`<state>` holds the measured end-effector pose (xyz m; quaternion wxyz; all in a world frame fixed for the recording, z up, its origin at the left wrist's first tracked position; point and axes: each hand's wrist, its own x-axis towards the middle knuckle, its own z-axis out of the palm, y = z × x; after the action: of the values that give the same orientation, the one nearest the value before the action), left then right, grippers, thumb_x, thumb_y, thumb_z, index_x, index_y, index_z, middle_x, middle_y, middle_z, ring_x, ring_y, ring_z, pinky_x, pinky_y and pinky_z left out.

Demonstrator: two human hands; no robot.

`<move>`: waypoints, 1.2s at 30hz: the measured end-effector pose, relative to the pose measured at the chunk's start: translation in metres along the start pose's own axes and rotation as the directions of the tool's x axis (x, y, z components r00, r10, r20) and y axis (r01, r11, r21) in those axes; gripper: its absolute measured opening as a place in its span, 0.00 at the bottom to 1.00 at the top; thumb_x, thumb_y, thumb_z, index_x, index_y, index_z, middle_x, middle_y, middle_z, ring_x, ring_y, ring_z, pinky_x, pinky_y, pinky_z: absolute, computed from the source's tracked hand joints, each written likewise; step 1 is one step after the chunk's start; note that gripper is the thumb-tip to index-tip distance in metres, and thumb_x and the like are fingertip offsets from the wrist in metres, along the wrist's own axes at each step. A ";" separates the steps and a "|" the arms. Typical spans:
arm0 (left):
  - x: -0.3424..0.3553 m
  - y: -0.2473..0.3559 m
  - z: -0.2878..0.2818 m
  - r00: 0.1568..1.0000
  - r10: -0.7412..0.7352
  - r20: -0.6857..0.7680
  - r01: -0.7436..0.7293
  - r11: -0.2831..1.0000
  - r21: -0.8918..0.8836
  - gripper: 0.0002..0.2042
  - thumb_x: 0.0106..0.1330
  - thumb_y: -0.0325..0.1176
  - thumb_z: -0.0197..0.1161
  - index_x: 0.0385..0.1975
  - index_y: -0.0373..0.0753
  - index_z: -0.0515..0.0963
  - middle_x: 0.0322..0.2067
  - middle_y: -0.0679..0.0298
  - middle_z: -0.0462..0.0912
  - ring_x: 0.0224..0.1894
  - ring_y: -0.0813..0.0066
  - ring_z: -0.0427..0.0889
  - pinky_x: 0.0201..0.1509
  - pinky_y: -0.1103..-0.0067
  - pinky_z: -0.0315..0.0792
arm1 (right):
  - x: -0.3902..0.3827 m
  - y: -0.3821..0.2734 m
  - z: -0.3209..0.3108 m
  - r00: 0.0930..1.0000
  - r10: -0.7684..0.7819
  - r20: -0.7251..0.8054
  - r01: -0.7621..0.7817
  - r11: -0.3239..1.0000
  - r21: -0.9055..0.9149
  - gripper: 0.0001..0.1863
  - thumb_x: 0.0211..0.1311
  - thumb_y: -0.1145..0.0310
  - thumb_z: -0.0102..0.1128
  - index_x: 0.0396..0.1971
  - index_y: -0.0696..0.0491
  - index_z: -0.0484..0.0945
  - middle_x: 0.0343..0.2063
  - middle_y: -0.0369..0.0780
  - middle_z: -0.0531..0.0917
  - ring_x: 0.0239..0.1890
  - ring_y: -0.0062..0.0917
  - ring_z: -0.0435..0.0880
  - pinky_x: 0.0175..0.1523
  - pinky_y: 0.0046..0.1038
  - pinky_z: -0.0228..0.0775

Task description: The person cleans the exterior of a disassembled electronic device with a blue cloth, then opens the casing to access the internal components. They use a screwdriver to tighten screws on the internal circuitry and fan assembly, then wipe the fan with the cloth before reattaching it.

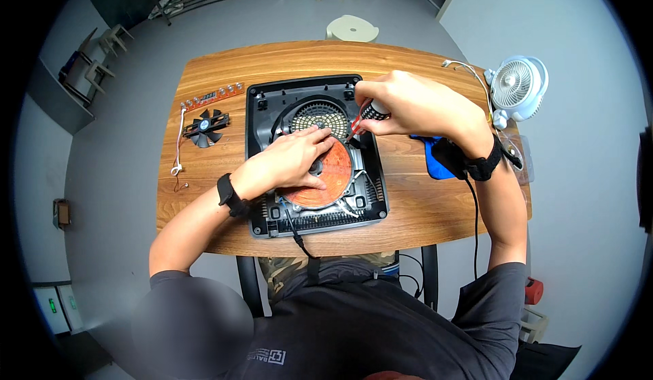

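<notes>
Opened up near the middle of a wood-grain counter (pixel 415 210): a black induction-cooker casing (pixel 260 132), with a flat orange-copper coil (pixel 340 169) inside it, toward the near end, and a round slotted grille (pixel 320 117) just beyond. Resting the left hand (pixel 292 157) over the coil's left and upper part, fingers spread apart, thumb angled toward the right. Gripping with the right hand (pixel 408 101), fingers clamped on a hand tool (pixel 356 125) with red parts; pointing its tip down at the coil's far right edge. Cannot tell the exact kind of tool, nor whether touching at the tip. Within the casing, on the near right, loose white wires (pixel 350 206); over its near wall, a black power cord (pixel 297 234). To the left on the counter, a black cooling fan (pixel 204 127) with bare blades, below a narrow red circuit board (pixel 212 97) trailing a white cable (pixel 179 139). To the right, partly behind the right wrist, a blue pouch-like item (pixel 439 164); farther out, at the counter's right edge, a pale blue desk fan (pixel 517 86). On both wrists, dark bands (pixel 231 195).
</notes>
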<state>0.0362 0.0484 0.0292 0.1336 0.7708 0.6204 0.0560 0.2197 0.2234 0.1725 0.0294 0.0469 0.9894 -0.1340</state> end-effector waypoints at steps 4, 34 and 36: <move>0.000 -0.002 0.004 1.000 -0.001 -0.008 0.001 1.000 0.009 0.47 0.53 0.53 0.77 0.71 0.36 0.66 0.73 0.50 0.63 0.74 0.48 0.63 0.75 0.62 0.64 | 0.004 -0.005 0.000 1.000 0.007 0.011 -0.007 1.000 -0.005 0.19 0.62 0.57 0.70 0.41 0.58 0.80 0.30 0.49 0.86 0.37 0.47 0.86 0.41 0.43 0.79; 0.002 -0.003 0.002 0.997 0.058 -0.044 -0.057 0.998 0.013 0.47 0.52 0.53 0.77 0.69 0.33 0.67 0.69 0.48 0.67 0.69 0.49 0.69 0.72 0.63 0.68 | 0.015 -0.008 0.008 0.985 -0.069 -0.156 0.052 0.993 -0.111 0.14 0.69 0.62 0.55 0.47 0.55 0.73 0.40 0.52 0.81 0.39 0.51 0.85 0.45 0.47 0.78; 0.003 -0.001 0.000 0.999 0.041 -0.025 -0.041 0.999 0.011 0.47 0.52 0.53 0.77 0.69 0.34 0.67 0.69 0.48 0.67 0.69 0.49 0.69 0.72 0.63 0.69 | 0.017 -0.005 0.010 0.971 -0.174 -0.163 0.160 0.982 -0.099 0.12 0.70 0.63 0.59 0.45 0.54 0.73 0.39 0.51 0.79 0.38 0.50 0.84 0.43 0.46 0.77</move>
<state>0.0363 0.0511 0.0286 0.1205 0.7833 0.6064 0.0651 0.2033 0.2172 0.1630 -0.0650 -0.0265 0.9935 -0.0893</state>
